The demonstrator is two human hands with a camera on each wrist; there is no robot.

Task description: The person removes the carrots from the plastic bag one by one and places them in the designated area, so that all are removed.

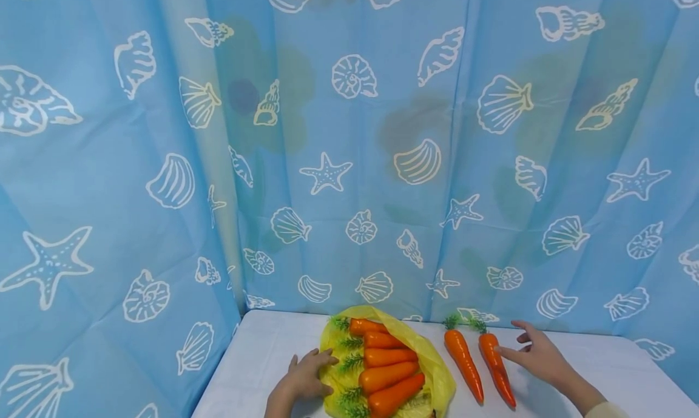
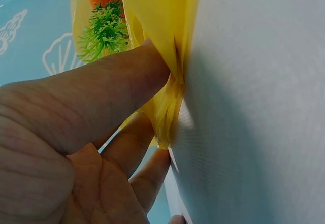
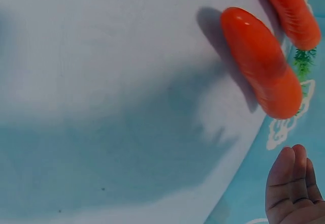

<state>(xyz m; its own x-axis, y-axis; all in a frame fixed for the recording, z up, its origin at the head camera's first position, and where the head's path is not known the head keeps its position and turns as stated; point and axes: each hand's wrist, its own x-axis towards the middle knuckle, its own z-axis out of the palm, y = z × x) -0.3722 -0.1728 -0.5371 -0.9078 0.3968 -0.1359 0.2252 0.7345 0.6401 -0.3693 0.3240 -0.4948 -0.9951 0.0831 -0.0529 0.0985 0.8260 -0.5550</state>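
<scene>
A yellow plastic bag [image 1: 439, 375] lies on the table with several orange carrots [image 1: 389, 357] side by side on it, their green leafy tops pointing left. My left hand [image 1: 306, 375] is at the bag's left edge; in the left wrist view its thumb [image 2: 117, 79] and fingers hold a gathered fold of the yellow plastic. Right of the bag lie two loose carrots, one nearer the bag [image 1: 463, 360] and one farther right [image 1: 497, 366]. Beside the farther one is my right hand [image 1: 540, 354], holding nothing, its fingers extended toward the carrot's upper part.
The table [image 1: 251, 357] has a white cloth and ends at the back against a blue curtain [image 1: 371, 163] with white shell and starfish prints. Another stretch of the curtain [image 1: 109, 224] hangs along the left side.
</scene>
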